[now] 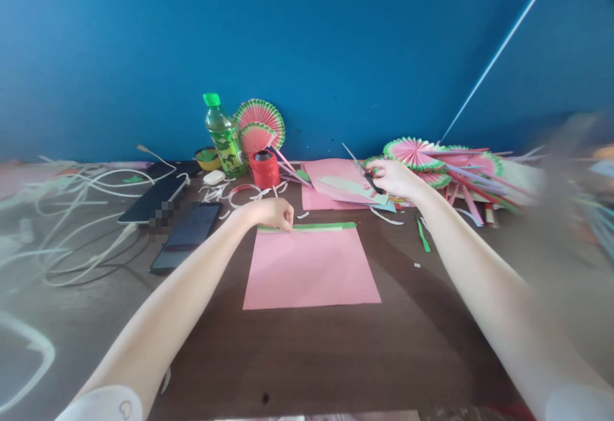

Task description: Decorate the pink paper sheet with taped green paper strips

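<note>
A pink paper sheet (311,269) lies flat on the brown table (307,357), with a white and green strip (311,227) along its far edge. My left hand (271,212) is closed, its fingertips pinching the left end of that strip. My right hand (394,178) reaches farther back and is closed around the handles of a pair of scissors (357,166), blades pointing up and left, above a pile of pink paper (330,178).
At the back stand a green bottle (223,134), a red tape roll (265,169), a yellow bowl (208,158) and watermelon paper fans (259,125). More fans (432,158) are heaped on the right. Two phones (187,235) and white cables (71,216) lie at left.
</note>
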